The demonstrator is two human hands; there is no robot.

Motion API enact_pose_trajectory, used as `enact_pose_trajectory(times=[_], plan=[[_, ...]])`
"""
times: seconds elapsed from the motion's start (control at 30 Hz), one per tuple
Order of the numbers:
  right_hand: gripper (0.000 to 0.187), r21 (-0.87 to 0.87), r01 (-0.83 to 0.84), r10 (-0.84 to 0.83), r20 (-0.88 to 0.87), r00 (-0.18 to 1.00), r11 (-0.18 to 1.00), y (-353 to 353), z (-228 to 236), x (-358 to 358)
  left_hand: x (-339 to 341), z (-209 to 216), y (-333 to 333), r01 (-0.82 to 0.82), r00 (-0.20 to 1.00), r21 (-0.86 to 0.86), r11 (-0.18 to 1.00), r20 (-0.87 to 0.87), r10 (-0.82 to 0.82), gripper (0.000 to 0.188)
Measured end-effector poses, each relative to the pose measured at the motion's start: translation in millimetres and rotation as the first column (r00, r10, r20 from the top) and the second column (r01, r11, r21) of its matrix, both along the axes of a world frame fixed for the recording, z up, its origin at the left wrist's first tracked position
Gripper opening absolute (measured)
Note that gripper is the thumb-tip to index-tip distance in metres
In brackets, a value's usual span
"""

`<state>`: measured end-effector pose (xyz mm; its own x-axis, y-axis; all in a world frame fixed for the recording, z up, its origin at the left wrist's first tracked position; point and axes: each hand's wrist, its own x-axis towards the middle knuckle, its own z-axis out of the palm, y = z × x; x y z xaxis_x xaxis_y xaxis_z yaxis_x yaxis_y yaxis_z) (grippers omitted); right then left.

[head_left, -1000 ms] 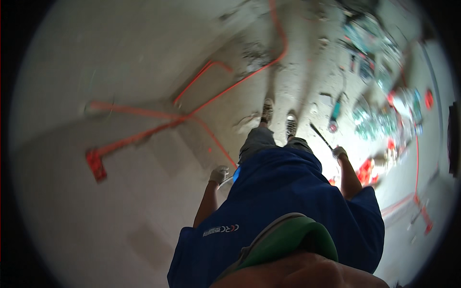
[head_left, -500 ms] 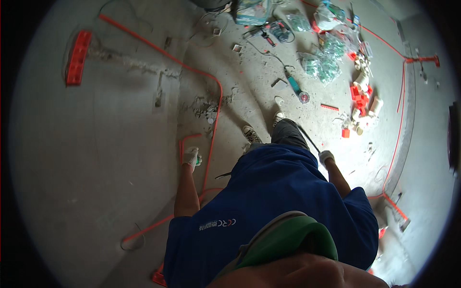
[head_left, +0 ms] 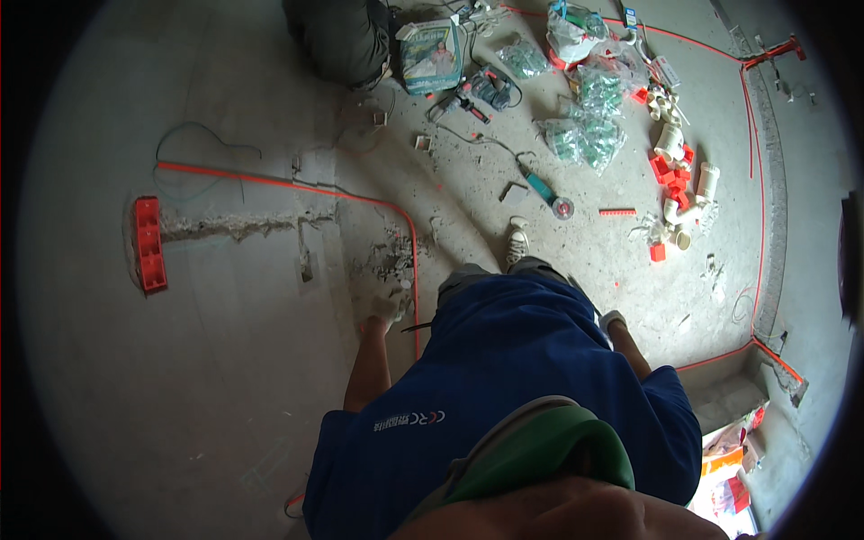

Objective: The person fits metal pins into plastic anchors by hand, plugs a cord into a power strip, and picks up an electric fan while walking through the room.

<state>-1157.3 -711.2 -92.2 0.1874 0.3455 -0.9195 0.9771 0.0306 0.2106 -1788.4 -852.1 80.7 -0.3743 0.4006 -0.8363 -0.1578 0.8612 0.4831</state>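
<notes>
My left hand (head_left: 387,309), in a pale glove, hangs beside the red conduit (head_left: 415,270) that runs along the floor near the wall. Motion smears its fingers, and a small reddish bit shows at its wrist side; whether it holds anything is unclear. At my right hip, my right hand (head_left: 612,321), also gloved, is closed around a thin dark rod (head_left: 583,290), most of which my shirt and leg hide. One of my shoes (head_left: 517,245) shows ahead on the dusty concrete floor.
A green angle grinder (head_left: 540,186) lies ahead, with a rotary hammer drill (head_left: 490,88) beyond. Clear bags of green parts (head_left: 598,117), white pipe fittings (head_left: 708,180) and red boxes (head_left: 677,180) lie to the right. A person in dark trousers (head_left: 337,40) is at far left. Rubble (head_left: 394,256) lies by the wall.
My view has turned and shifted, bringing the person at far left into sight. My left hand has moved slightly right; the bent red tube that showed beside it is no longer visible.
</notes>
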Motion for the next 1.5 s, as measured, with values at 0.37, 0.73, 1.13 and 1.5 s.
enact_pose_trajectory(times=[0.37, 0.73, 1.13, 1.5], plan=[[0.028, 0.288, 0.758, -0.578, -0.507, 0.639, 0.585, 259, 9, -115, -74, -35, 67, 0.068, 0.901, -0.306, 0.949, 0.428, 0.073, 0.013], [0.041, 0.185, 0.607, -0.607, -0.062, 0.792, 0.773, 282, 8, -195, -292, -32, 441, 0.231, 0.973, 0.175, 0.957, -0.027, -0.23, 0.026], [0.04, 0.146, 0.478, -0.489, 0.05, 0.871, 0.866, 535, 43, -251, -243, -13, 761, -0.608, 0.706, 0.277, 0.744, 0.617, 0.347, 0.015], [0.028, 0.378, 0.773, -0.537, -0.562, 0.629, 0.51, 900, 40, -185, -71, 215, 1066, -0.115, 0.769, 0.731, 0.673, 0.494, -0.405, 0.049]])
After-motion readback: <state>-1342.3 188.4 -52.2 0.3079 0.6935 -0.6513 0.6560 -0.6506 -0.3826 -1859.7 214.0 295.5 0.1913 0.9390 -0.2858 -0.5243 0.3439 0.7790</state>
